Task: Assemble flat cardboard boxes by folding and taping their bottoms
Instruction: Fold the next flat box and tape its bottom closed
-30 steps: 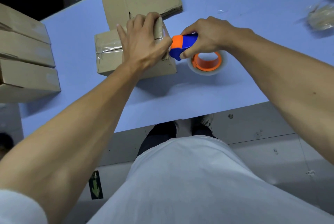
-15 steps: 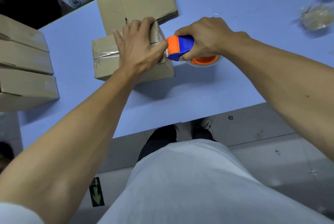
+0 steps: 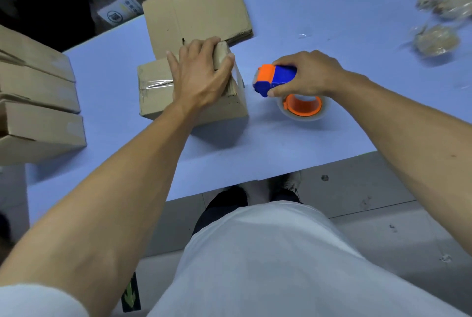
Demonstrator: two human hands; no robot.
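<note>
A small brown cardboard box stands on the blue table, with clear tape running across its top and down its right side. My left hand lies flat on the box top, fingers curled over the far edge, pressing it down. My right hand grips a blue and orange tape dispenser just right of the box, a short gap away. Its tape roll with an orange core hangs below my hand, close to the table.
A stack of flat cardboard blanks lies behind the box. Several assembled boxes are stacked at the table's left edge. Clear-wrapped bundles sit at the far right. The near table edge runs just in front of my body.
My right hand has pulled the tape dispenser away from the box's right side toward the right. My left hand has stayed on the box top.
</note>
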